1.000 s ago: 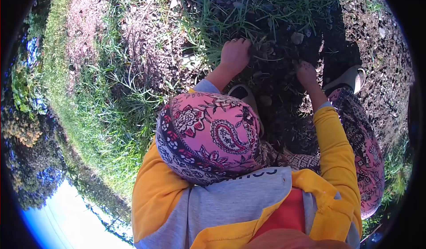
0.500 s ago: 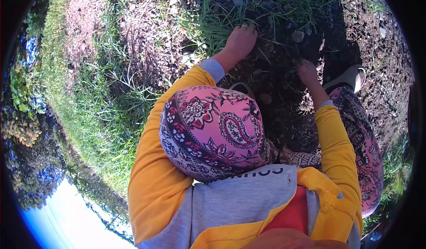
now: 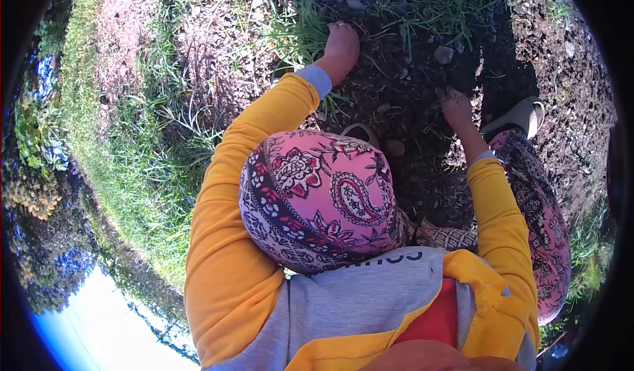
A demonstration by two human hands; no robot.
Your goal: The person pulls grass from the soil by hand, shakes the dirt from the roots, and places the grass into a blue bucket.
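My left hand (image 3: 342, 48), a ring on one finger, is curled closed at the edge of a grass clump (image 3: 305, 24). Its fingertips are turned down and hidden; green blades show beside it and under the wrist. Over shaded dark soil (image 3: 403, 83), my right hand (image 3: 457, 109) is low with its fingers drawn together. Whatever it may hold is lost in the shadow. A pale stone (image 3: 443, 54) lies just beyond the right hand.
My knee in patterned pink cloth (image 3: 323, 196) rises between my arms. A light shoe (image 3: 518, 116) is beside my right hand. More grass (image 3: 436, 4) and small stones lie ahead; sunlit grass (image 3: 158, 192) runs along the left.
My left hand has moved left and slightly forward, baring more dark soil where it was. My right hand stays nearly in place.
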